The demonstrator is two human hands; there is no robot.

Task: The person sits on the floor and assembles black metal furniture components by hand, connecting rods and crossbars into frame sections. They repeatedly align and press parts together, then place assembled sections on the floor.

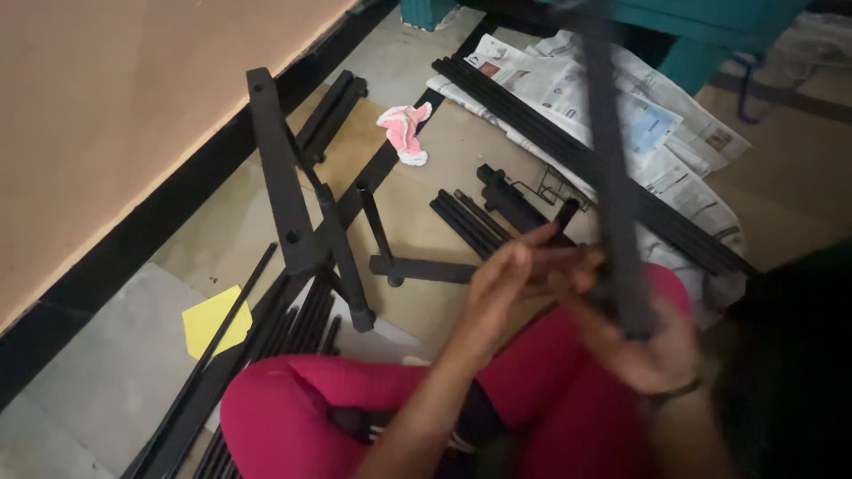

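The right hand (652, 341) is closed around a long black bar (612, 177), which rises tilted and motion-blurred from above the person's lap toward the top of the view. The left hand (506, 270) meets the bar's lower end with fingers curled; whether it grips the bar or a small part there cannot be told. Below are red trousers (293, 408). On the floor lie a black frame (284, 186), loose black rods (470, 222), a pink cloth (404, 129), a yellow paper (213, 319), and newspaper (657, 124) bearing long black rails (532, 120).
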